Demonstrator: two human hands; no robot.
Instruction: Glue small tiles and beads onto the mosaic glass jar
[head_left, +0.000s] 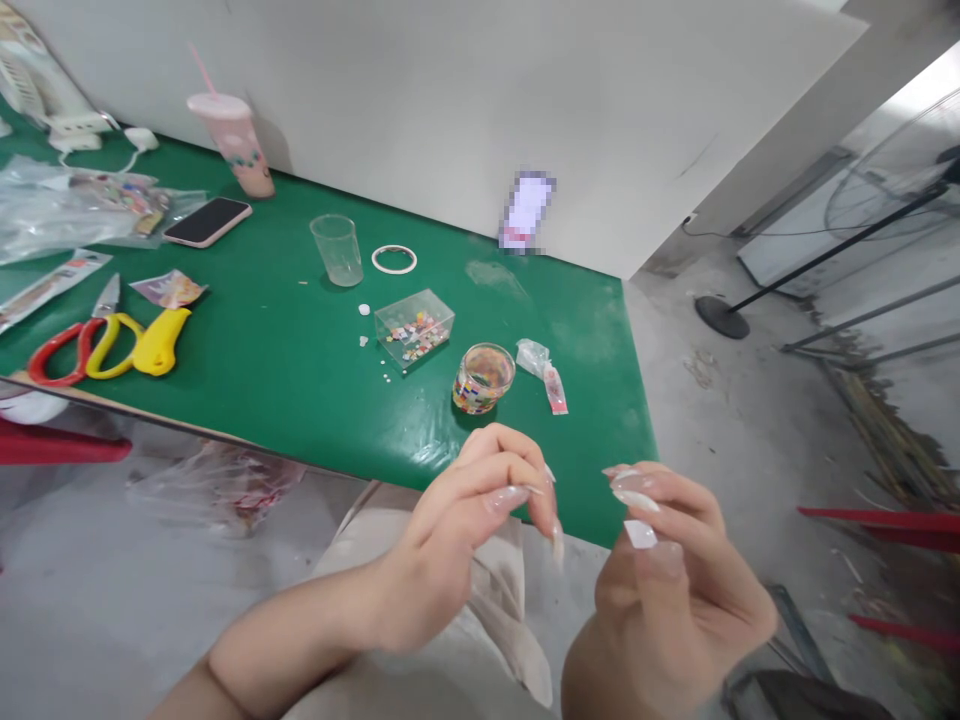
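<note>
Between the thumb and forefinger of my right hand is a small white square piece, pinched off the table's right front corner. My left hand hovers at the front edge with loosely bent fingers, and no object shows in it. Just beyond it stands a glass cup with a coloured mosaic pattern around its side. A clear box of small multicoloured pieces lies to the left of the cup. Right of the cup are a crumpled clear wrapper and a small red-and-white packet.
Behind the box are a clear plastic cup and a white ring. Scissors, a yellow-handled tool, a phone, plastic bags and a pink drink cup occupy the left. A pixelated phone-like screen leans against the wall.
</note>
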